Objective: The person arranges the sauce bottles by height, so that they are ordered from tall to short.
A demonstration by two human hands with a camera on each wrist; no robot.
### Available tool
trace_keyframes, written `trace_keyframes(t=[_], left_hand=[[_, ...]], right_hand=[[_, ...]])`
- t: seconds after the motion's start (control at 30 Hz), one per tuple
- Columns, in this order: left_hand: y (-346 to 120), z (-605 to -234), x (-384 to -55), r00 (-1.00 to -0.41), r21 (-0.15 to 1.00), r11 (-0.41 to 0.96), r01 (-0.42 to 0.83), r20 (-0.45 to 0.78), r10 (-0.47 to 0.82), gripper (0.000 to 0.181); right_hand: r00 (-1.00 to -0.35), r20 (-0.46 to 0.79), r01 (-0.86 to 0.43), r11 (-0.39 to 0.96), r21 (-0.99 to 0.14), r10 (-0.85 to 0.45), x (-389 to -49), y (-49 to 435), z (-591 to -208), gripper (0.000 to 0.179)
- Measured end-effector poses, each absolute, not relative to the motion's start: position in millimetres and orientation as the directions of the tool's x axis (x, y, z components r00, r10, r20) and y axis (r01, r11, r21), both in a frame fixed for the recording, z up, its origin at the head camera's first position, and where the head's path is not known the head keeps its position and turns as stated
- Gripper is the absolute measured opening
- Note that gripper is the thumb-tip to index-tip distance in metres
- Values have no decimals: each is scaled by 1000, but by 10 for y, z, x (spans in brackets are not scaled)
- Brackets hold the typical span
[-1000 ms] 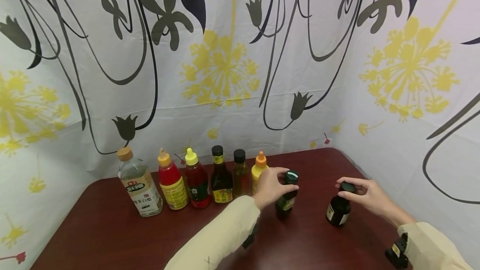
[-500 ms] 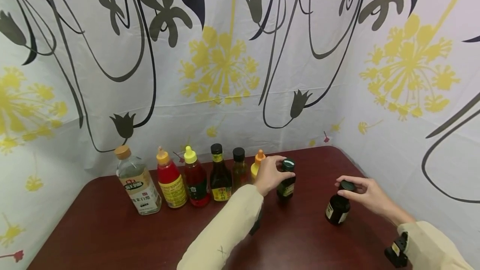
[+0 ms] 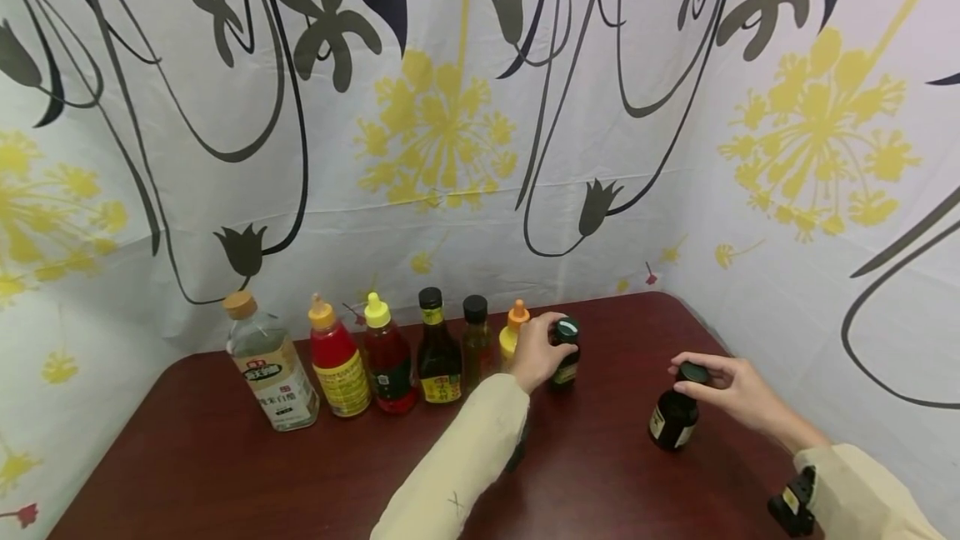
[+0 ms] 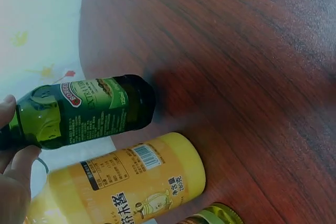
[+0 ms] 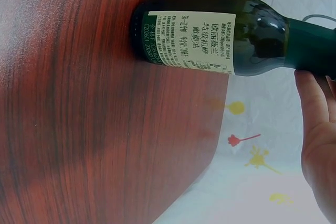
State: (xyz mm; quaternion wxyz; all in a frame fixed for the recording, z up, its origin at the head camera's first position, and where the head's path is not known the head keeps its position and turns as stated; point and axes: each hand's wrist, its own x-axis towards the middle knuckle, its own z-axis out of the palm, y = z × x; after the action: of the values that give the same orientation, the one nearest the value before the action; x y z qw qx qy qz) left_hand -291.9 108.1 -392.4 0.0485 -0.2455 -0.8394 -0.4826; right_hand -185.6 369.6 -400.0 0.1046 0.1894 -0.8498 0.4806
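My left hand [image 3: 534, 352] grips a small green olive oil bottle [image 3: 566, 369] around its neck, just under the dark green cap. In the left wrist view this olive oil bottle [image 4: 86, 111] is upright beside the yellow squeeze bottle [image 4: 142, 177], with a narrow gap between them. Whether its base touches the table is hard to tell. Over on the right, my right hand [image 3: 731, 386] pinches the green cap of a second, darker olive oil bottle [image 3: 673, 419]. A cream label faces the right wrist view on that second bottle [image 5: 191, 40], which stands at the table surface.
Along the back of the dark red table [image 3: 315, 482] runs a row: a clear vinegar bottle [image 3: 273, 377], a red bottle with orange cap [image 3: 341, 373], a red bottle with yellow cap [image 3: 390, 369], a black-capped sauce bottle [image 3: 440, 365] and a smaller black-capped bottle [image 3: 477, 348]. Patterned cloth hangs behind.
My left hand has carried its olive oil bottle left and back, closer to the yellow squeeze bottle. The right hand and its bottle stay almost where they were.
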Motion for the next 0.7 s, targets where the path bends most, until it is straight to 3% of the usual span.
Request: trace_keyframes(t=[0.7], left_hand=[[1087, -3961, -2975, -895, 803, 427, 415, 275, 352, 39]], right_hand=[[-913, 348, -407, 463, -787, -211, -1847, 3695, -4007, 26]])
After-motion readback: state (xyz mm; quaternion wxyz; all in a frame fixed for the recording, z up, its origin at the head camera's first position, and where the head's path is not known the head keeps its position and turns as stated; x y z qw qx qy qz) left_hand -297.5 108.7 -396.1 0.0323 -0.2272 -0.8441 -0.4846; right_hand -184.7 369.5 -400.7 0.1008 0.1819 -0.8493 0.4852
